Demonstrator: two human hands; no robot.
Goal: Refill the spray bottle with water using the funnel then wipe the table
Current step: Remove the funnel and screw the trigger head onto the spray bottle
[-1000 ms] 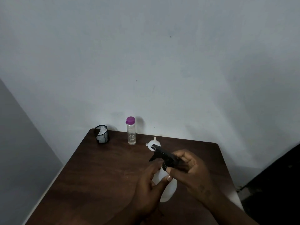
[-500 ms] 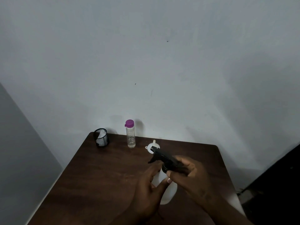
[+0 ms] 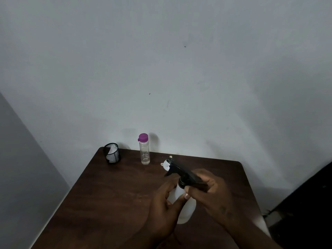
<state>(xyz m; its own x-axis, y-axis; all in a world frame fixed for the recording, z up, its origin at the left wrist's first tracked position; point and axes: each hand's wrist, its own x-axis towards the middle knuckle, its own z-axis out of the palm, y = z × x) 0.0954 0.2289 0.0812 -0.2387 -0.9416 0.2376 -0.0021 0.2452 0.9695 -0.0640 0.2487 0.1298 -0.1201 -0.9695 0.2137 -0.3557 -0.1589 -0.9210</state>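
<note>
Dark wood table: brown top with rounded far corners, its far edge pushed against the wall; from where I stand the light on it is dim.
White spray bottle: over the right half of the table, nearer the near edge than the far one, caught between both hands; its base is down at the table top, though I cannot tell whether it rests there.
Black trigger head: on top of the bottle, slanting, nozzle aimed toward the far left corner; whether it is screwed tight or loose I cannot tell.
Left hand: closed round the white body from the left, fingers curled behind it, one fingertip with a pale nail pressed on the front just under the black collar.
Right hand: curled over the rear of the trigger head, fingers and thumb gripping it at the collar.
Funnel: small, white, on the table near the middle of the far edge, just beyond the nozzle and partly hidden by it.
Clear bottle: upright by the far edge, left of the funnel, purple cap on.
Black mesh cup: at the far left corner, something white tucked inside.
Wall: pale grey, a few dark specks.
</note>
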